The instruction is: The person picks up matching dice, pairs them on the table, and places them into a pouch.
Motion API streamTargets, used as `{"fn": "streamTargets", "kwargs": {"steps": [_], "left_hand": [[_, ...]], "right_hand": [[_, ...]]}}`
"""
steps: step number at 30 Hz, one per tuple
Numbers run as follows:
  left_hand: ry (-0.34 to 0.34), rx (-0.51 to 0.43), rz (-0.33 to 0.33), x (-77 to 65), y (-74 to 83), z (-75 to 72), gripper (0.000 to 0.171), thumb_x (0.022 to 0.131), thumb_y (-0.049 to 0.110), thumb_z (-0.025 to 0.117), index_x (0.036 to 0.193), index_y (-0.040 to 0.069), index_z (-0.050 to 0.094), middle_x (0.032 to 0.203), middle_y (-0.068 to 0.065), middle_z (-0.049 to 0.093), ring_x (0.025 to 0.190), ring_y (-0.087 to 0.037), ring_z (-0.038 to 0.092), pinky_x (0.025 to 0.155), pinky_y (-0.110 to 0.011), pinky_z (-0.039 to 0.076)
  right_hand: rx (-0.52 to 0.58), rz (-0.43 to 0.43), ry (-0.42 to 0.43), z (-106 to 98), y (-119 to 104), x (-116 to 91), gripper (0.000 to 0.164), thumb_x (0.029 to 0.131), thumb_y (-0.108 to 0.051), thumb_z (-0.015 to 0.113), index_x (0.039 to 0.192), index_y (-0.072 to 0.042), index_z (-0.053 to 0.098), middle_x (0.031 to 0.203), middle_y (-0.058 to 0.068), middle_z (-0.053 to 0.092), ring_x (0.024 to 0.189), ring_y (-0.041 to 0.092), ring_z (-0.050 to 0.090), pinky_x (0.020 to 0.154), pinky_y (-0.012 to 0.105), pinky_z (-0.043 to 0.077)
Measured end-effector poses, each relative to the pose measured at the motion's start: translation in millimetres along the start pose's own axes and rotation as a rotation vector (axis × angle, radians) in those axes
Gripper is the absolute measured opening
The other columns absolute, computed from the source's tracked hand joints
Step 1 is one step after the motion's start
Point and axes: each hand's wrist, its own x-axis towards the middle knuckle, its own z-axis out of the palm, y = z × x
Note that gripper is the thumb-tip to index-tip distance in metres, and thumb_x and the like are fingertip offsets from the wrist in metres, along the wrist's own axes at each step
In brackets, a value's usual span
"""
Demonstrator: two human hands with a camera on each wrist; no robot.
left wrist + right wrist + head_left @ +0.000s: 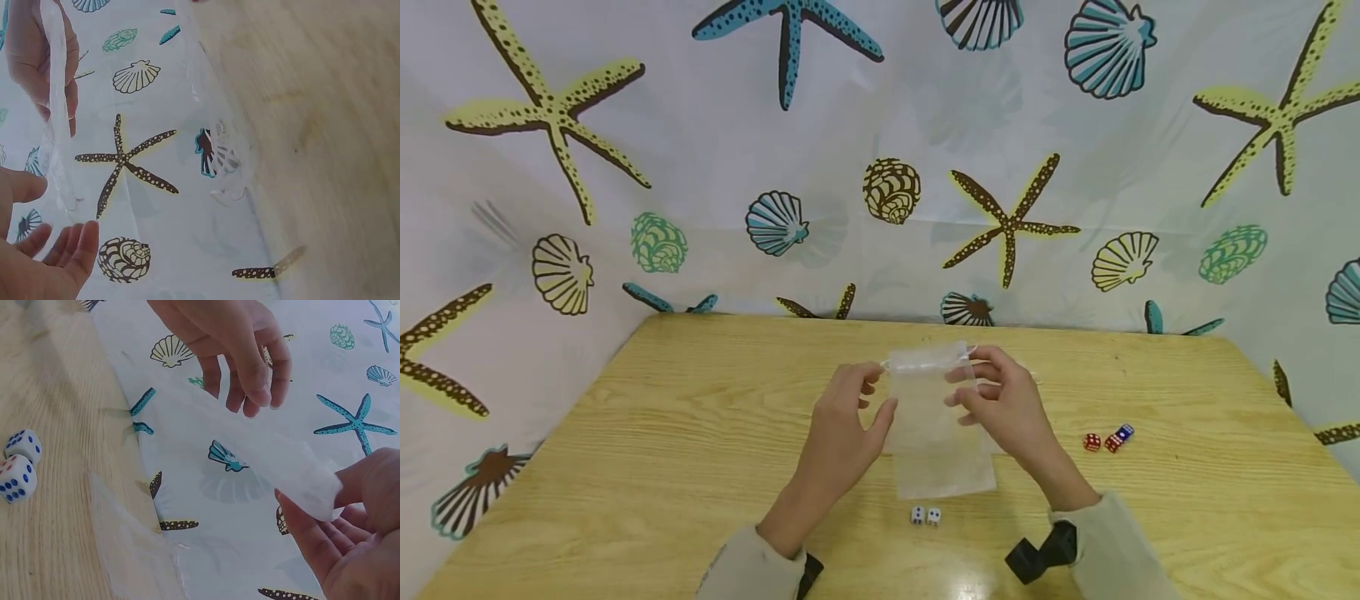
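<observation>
The sheer white drawstring bag [917, 404] is up between the two hands, above the wooden surface [700, 442]. The right hand [1006, 408] pinches the bag at its right edge, near the top. Its thumb is in front and some of its fingers show through the cloth. The left hand [848, 415] is at the bag's left edge. Its thumb is spread out from its bent fingers, and I can't tell if they pinch the bag.

More sheer cloth [945, 479] shows just below the bag; I can't tell if it is part of it. Two white dice [925, 516] sit side by side below that cloth. To the right of the bag, well apart from it, are two red dice [1092, 442] and one blue die [1124, 432]. The blue die touches one red die.

Behind the bag, the far edge of the surface meets a seashell cloth [880, 125]. Wide wood runs left from the bag to the side edge.
</observation>
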Motion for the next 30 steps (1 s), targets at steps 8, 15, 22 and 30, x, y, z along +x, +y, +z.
{"fn": "streamTargets", "kwargs": {"steps": [8,15,22,30], "left_hand": [[-0.210,-0.632,-0.537,5.3,-9.9,-2.6,0.051,0.091,0.013,0.062,0.135,0.001,0.040,0.126,-0.022,0.052,0.112,-0.029,0.059,0.088,-0.039,0.054],[-0.297,-0.864,-0.630,5.0,-11.1,2.0,0.039,0.092,0.003,0.058,0.128,-0.003,0.046,0.116,-0.023,0.062,0.088,-0.012,0.068,0.077,-0.033,0.058],[-0.197,-0.732,-0.496,2.6,-8.7,2.1,0.024,0.090,-0.002,0.060,0.114,-0.007,0.056,0.102,-0.028,0.065,0.074,-0.005,0.066,0.063,-0.028,0.058],[-0.116,-0.538,-0.343,0.8,-3.6,1.2,0.023,0.088,-0.001,0.064,0.111,0.000,0.062,0.093,-0.019,0.070,0.077,-0.016,0.068,0.059,-0.025,0.057]], "right_hand": [[0.013,-0.071,-0.031,4,1,-3,0.040,0.089,0.004,0.056,0.127,0.000,0.047,0.114,0.026,0.062,0.082,0.023,0.071,0.062,0.031,0.058],[0.020,-0.134,-0.056,6,3,-4,0.036,0.089,0.006,0.056,0.124,0.003,0.047,0.112,0.029,0.061,0.075,0.004,0.068,0.061,0.029,0.058],[-0.032,-0.189,-0.097,6,5,-3,0.042,0.087,0.006,0.060,0.127,0.007,0.045,0.110,0.032,0.060,0.080,0.014,0.070,0.066,0.027,0.058],[-0.166,-0.277,-0.102,-4,-1,-4,0.049,0.086,0.004,0.064,0.131,-0.001,0.047,0.116,0.021,0.061,0.099,0.031,0.065,0.081,0.026,0.055]]}}
